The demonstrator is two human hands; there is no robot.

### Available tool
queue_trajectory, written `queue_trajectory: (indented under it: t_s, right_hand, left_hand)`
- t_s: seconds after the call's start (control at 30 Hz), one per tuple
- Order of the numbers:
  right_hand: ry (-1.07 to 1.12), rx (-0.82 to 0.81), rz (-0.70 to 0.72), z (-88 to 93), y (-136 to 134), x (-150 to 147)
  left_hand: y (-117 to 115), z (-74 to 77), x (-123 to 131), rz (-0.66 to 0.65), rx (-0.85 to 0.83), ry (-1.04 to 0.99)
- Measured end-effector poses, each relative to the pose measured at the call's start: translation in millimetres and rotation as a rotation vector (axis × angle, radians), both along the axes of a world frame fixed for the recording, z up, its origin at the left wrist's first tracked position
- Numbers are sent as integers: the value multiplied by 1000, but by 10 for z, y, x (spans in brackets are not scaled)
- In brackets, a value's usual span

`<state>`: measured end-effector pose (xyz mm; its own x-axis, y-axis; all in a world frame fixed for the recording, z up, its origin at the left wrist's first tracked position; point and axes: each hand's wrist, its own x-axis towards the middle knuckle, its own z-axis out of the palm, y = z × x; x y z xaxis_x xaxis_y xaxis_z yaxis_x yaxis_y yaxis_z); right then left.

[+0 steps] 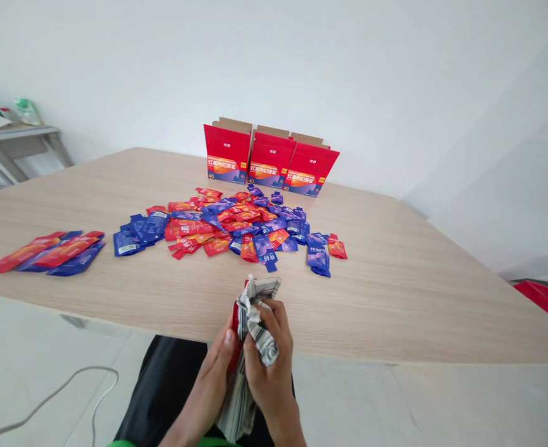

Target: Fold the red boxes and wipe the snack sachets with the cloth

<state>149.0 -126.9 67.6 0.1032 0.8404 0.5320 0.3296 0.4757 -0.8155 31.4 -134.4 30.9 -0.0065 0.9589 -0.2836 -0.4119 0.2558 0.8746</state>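
At the table's near edge, my left hand is closed around a red pouch, which the cloth and fingers largely cover. My right hand bunches a striped cloth against that pouch, and the cloth's lower end hangs down between my wrists. Beyond both hands lies a loose heap of red pouches and blue pouches. A blue pouch at the heap's front is nearest to my hands.
Three open red boxes stand side by side by the wall. Overlapping red and blue pouches lie at the table's left. A side table with bottles stands far left. A red box shows at the right edge, and a cable crosses the floor.
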Motion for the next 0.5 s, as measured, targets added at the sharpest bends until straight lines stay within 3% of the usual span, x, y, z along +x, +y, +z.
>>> queue_trajectory:
  t_s: [0.17,0.3,0.4,0.5]
  right_hand:
    - [-129,-109,174,-85,-57,-97]
    - [-150,-139,201,-145,-48,-130]
    - [-94,-115,164,-215,10,-34]
    - [-44,-86,86,-315,96,151]
  left_hand:
    - [324,226,-171,128,-42,1]
    - [646,421,-523,152,34,101]
    - [900,514,-966,239,149,362]
    - [1137,683,-1486,327,180,912]
